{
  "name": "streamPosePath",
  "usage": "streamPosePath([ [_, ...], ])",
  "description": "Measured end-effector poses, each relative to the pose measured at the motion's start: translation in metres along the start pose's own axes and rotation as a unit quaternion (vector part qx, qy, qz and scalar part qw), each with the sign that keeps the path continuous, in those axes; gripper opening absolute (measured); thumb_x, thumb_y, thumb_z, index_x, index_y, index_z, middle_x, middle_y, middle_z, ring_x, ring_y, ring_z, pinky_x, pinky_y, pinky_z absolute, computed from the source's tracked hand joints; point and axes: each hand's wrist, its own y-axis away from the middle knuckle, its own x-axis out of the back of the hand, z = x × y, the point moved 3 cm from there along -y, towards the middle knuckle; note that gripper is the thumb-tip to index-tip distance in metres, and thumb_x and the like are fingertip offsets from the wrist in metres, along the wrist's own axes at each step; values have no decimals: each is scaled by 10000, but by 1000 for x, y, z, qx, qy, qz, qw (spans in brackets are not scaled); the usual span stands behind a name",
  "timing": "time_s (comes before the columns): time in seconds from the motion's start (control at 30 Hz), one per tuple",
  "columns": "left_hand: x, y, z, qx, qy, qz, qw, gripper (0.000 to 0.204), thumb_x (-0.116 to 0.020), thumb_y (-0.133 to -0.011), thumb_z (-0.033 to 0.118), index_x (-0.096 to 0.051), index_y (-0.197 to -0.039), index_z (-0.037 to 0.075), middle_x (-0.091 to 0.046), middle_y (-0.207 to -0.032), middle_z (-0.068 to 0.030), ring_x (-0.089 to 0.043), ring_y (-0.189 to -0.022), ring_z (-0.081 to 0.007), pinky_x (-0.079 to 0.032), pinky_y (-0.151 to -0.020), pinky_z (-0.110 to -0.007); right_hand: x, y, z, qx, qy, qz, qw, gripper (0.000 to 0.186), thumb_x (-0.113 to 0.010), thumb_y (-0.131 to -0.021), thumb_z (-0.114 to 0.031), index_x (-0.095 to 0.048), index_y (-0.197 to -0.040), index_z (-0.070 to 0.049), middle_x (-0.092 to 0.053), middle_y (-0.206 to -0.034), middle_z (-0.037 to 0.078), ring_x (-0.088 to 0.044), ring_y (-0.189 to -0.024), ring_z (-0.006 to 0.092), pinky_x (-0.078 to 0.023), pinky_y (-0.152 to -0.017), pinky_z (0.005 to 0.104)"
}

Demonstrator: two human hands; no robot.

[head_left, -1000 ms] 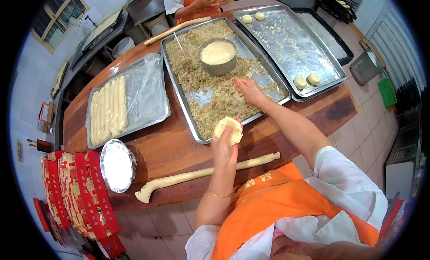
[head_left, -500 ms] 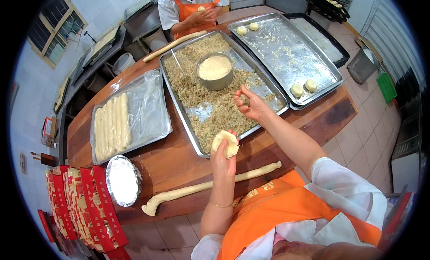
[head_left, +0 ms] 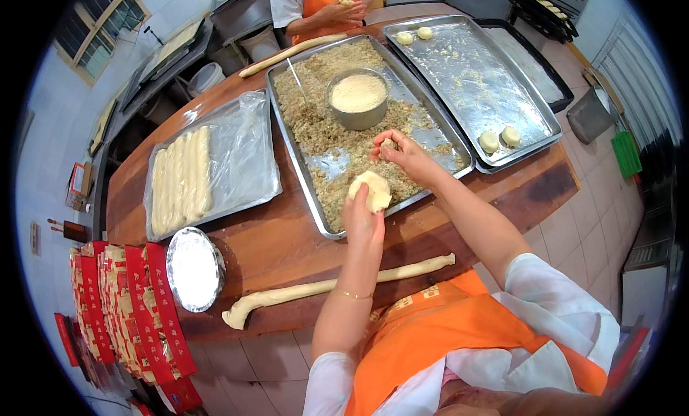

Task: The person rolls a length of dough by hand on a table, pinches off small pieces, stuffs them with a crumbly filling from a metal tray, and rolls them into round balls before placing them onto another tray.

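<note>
A flattened, pale round of dough (head_left: pixel 372 188) rests in my left hand (head_left: pixel 362 219), the thumb lying over its edge. Just beyond it my right hand (head_left: pixel 410 163) has its fingers curled round a small clump of crumbly filling (head_left: pixel 388 144). Both hands are above the near right part of a large metal tray (head_left: pixel 314 216) spread with loose brownish filling (head_left: pixel 323 140). In that tray sits a round metal bowl (head_left: pixel 361 120) of pale yellow crumbs. A long rope of dough (head_left: pixel 280 295) lies along the table's near edge, partly behind my left forearm.
At left, a plastic-lined tray (head_left: pixel 247 150) bears several dough ropes (head_left: pixel 179 179); nearer stands a foil-covered bowl (head_left: pixel 194 269). Several dough balls (head_left: pixel 489 142) lie on a metal tray (head_left: pixel 466 86) at right. Opposite, another person (head_left: pixel 323 14) handles dough beside another dough rope (head_left: pixel 287 55).
My right hand has come slightly nearer my left, still with the clump in its fingers. The left hand has lifted the dough round a little. The whole view has shifted slightly.
</note>
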Motion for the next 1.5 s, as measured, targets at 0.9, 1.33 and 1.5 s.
streamPosePath([
  [0.9, -35, 7, 29, -99, 54, -213, 970, 437, -390, -1078, 329, -490, -1362, 12, -577, -1274, -146, -585, -1130, -239, -490, -990, -403, -26, 34, -51, 117, 275, 22, 954, 251, -768, -795, -68, -688, -1032, -53, -641, -926, 127, -658, -825, 286, -548, -723, 361],
  [1.33, -14, -38, -3, 11, 236, -147, 961, 277, -520, -1026, 280, -614, -1020, 20, -658, -1004, -106, -650, -933, -244, -550, -900, -393, -28, 41, -46, 299, 411, 0, 861, 391, -703, -843, -141, -623, -1226, -133, -615, -1116, 124, -613, -1058, 341, -511, -908, 414],
  [1.5, -24, -28, -8, -17, 198, -82, 977, 271, -515, -1043, 331, -579, -1010, 70, -632, -972, -78, -641, -907, -212, -567, -841, -360, -29, 35, -24, 122, 277, -97, 948, 585, -629, -895, -134, -452, -1451, -99, -558, -1343, 153, -545, -1245, 297, -420, -1081, 383],
])
